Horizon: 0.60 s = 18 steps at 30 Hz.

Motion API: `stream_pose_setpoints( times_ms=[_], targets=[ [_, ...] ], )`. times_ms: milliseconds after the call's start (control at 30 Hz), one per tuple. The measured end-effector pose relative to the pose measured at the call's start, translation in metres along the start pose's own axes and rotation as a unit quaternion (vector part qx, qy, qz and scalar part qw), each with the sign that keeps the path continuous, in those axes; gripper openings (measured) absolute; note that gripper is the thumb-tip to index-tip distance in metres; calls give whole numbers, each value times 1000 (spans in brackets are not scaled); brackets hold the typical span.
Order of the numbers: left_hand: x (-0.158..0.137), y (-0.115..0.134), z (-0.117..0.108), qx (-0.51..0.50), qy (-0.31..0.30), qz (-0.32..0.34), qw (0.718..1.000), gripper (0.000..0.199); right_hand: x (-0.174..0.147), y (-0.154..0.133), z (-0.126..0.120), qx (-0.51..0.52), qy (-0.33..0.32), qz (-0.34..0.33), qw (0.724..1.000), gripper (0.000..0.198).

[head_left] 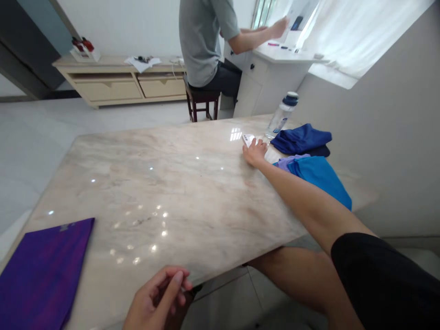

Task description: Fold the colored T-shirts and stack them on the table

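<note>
My right hand point(255, 152) reaches across to the far right of the marble table, its fingers curled over a white smartphone point(248, 139). Dark camera dots show at the phone's corner; the hand covers much of the rest. Right behind it stands a clear water bottle point(279, 118) with a blue and white cap. Beside the hand lie a dark blue cloth point(301, 139) and a folded bright blue cloth point(321, 176) with a lilac piece point(287, 161). Close to the near edge, my left hand point(158, 298) is loosely closed, thumb against the fingers, with nothing visible in it.
A purple folded cloth or bag point(44, 275) lies at the left of the marble table point(165, 178). Beyond it, another person point(206, 41) sits on a dark stool point(202, 98) at a white desk point(263, 82). A low cabinet point(106, 89) lines the back wall.
</note>
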<state>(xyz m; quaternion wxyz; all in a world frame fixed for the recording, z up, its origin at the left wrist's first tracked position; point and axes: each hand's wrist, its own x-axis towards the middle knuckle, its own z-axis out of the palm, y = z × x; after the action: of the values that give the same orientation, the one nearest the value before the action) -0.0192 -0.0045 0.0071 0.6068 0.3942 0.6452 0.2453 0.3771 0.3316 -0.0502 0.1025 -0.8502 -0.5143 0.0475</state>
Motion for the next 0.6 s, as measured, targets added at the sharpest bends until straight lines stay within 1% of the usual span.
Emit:
stream_pose_setpoints(
  times_ms=[100,167,200,267,333,367,400,433,467,500,567,600],
  targets=[
    [-8,14,16,21,16,101,994,70,-58,0,-50,-12,-27,-116,993,72],
    [-18,35,23,56,15,156,986,66,-106,7,-91,-3,-66,-197,978,72],
    [-26,49,25,79,22,184,980,63,-132,13,-111,14,-97,-232,968,70],
    [-47,76,25,145,50,245,957,54,-187,34,-148,81,-173,-276,942,59],
    [-75,97,21,222,107,303,920,41,-244,63,-175,186,-234,-292,909,46],
    [-91,101,18,253,142,324,900,36,-272,80,-184,241,-248,-289,893,42],
    [-106,101,14,274,176,338,883,31,-299,96,-190,291,-252,-281,879,40],
    [-121,96,9,284,210,346,869,26,-325,111,-192,331,-253,-271,868,40],
    [-134,87,5,288,239,350,859,23,-350,126,-192,361,-246,-254,863,42],
    [-145,74,2,291,264,350,851,20,-373,138,-188,387,-219,-233,864,45],
    [-162,39,0,305,295,348,836,20,-419,155,-173,419,-119,-187,880,53],
    [-170,20,3,315,307,350,827,23,-443,161,-163,416,-72,-170,890,59]
  ],
)
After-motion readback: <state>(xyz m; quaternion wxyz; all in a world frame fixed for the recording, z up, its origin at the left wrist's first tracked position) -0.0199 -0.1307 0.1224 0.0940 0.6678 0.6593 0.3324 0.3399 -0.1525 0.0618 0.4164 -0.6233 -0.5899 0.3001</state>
